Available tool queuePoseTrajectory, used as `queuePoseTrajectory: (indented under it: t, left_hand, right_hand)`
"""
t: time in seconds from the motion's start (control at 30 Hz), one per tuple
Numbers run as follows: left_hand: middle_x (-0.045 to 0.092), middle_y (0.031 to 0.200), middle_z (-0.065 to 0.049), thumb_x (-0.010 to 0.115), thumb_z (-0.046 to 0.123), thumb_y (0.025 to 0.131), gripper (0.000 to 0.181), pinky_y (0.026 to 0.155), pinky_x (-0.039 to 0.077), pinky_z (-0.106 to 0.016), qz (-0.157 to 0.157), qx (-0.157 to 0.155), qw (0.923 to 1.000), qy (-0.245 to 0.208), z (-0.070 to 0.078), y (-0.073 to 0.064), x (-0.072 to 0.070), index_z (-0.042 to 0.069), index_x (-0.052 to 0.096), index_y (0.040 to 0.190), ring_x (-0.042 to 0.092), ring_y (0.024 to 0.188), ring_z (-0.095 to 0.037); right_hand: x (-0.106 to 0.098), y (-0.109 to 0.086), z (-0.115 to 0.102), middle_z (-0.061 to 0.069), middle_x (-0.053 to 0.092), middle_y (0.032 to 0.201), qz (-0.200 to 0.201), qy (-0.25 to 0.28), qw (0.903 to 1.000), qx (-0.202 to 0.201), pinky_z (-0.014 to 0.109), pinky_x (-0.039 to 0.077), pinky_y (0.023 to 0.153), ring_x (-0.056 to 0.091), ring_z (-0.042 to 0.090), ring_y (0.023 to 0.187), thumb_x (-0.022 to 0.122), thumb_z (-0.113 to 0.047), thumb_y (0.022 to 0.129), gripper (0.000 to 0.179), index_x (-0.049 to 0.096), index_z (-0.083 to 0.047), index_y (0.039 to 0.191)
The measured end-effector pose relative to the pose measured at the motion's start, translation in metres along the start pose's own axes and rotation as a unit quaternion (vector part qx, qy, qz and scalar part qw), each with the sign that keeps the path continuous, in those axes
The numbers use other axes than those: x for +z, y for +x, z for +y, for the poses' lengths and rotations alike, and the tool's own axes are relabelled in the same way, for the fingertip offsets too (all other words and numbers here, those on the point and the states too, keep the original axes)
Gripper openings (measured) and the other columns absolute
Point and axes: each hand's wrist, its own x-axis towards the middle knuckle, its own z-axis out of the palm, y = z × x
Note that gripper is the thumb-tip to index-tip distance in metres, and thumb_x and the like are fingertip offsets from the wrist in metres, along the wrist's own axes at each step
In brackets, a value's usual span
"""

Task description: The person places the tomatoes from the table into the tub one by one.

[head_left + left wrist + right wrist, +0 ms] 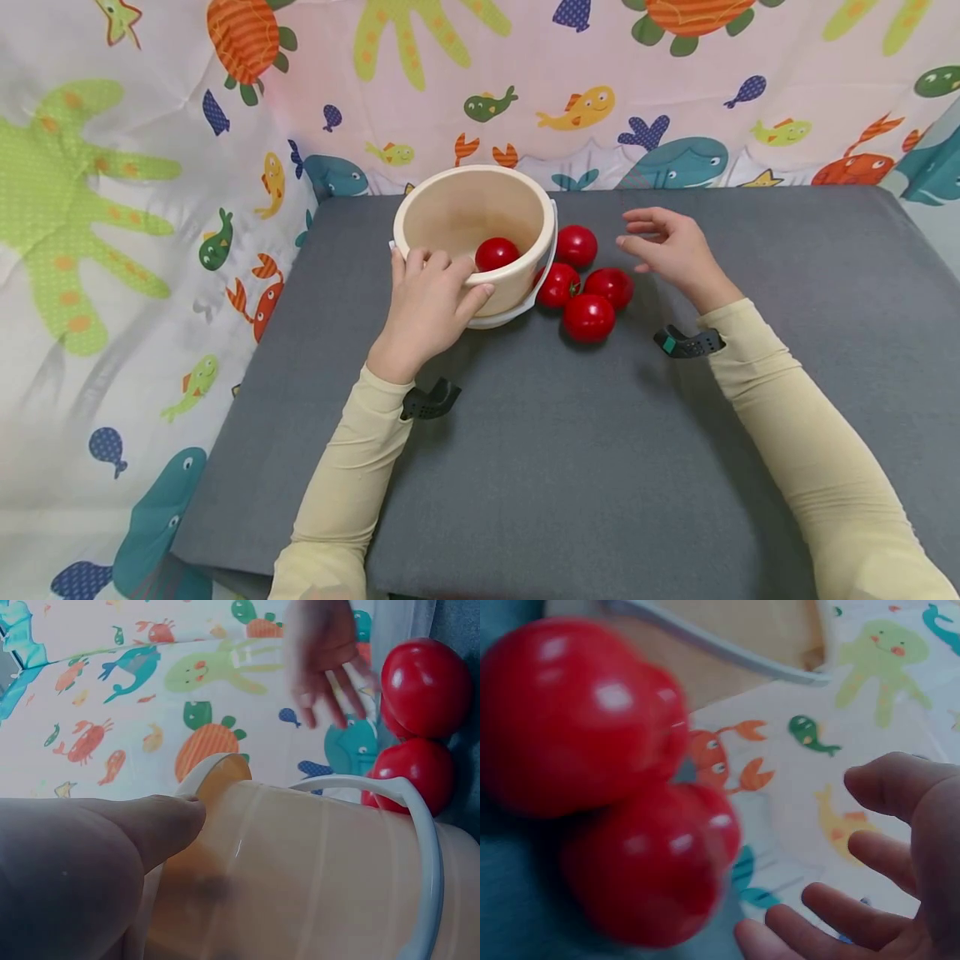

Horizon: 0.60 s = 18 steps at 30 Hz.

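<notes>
1. My left grip [426, 315] grasps the cream plastic bucket [513, 294] at the near left of its rim, thumb lying along the outer side.
2. My right grip [671, 250] is released: it holds nothing, fingers loosely bent and spread, just to the right of the tomatoes and apart from them.
3. One red tomato [497, 253] lies inside the bucket, toward the right of its mouth.
4. Four more tomatoes [589, 318] sit bunched on the dark grey counter [555, 467], right beside the bucket; the leftmost shows a green stem.
5. The bucket stands toward the far side of the counter, its pale handle [429, 870] hanging down on the side facing that bunch.
6. I wear pale yellow sleeves [802, 442], with a black band [431, 400] at each wrist.
7. Behind the counter and to its left hangs a curtain [442, 108] printed with sea creatures.
</notes>
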Motion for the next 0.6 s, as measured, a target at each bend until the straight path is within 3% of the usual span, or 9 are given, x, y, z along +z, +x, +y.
queuePoseTrajectory:
  t: [0.23,0.4,0.6]
  left_hand:
    - [0.065,0.108,-0.014,0.062,0.04,0.1,0.029,0.119,0.009,-0.076,-0.001,-0.001,1.0,0.0,0.0,0.0,0.0,0.013,0.068,0.108,0.046,0.126,-0.038]
    - [0.065,0.109,-0.014,0.062,0.04,0.1,0.03,0.119,0.009,-0.076,-0.003,-0.004,1.0,0.002,0.0,0.0,-0.001,0.013,0.069,0.11,0.045,0.127,-0.039]
    - [0.065,0.11,-0.014,0.062,0.039,0.1,0.03,0.119,0.009,-0.076,-0.004,-0.002,1.0,-0.001,0.0,0.0,0.0,0.013,0.069,0.111,0.046,0.127,-0.039]
  right_hand:
    - [0.012,-0.013,0.025,0.023,0.054,0.147,-0.071,-0.009,0.9972,0.02,0.022,0.06,0.074,0.065,0.018,0.106,0.063,-0.031,0.1,0.054,0.05,-0.006,0.146]
    - [0.022,-0.015,0.035,0.024,0.054,0.145,-0.08,0.004,0.9966,0.016,0.021,0.06,0.073,0.066,0.01,0.096,0.063,-0.029,0.1,0.055,0.049,-0.004,0.147]
    - [0.03,-0.017,0.045,0.021,0.059,0.137,-0.064,0.039,0.9972,0.0,0.019,0.059,0.07,0.063,0.0,0.086,0.064,-0.024,0.098,0.052,0.053,-0.004,0.144]
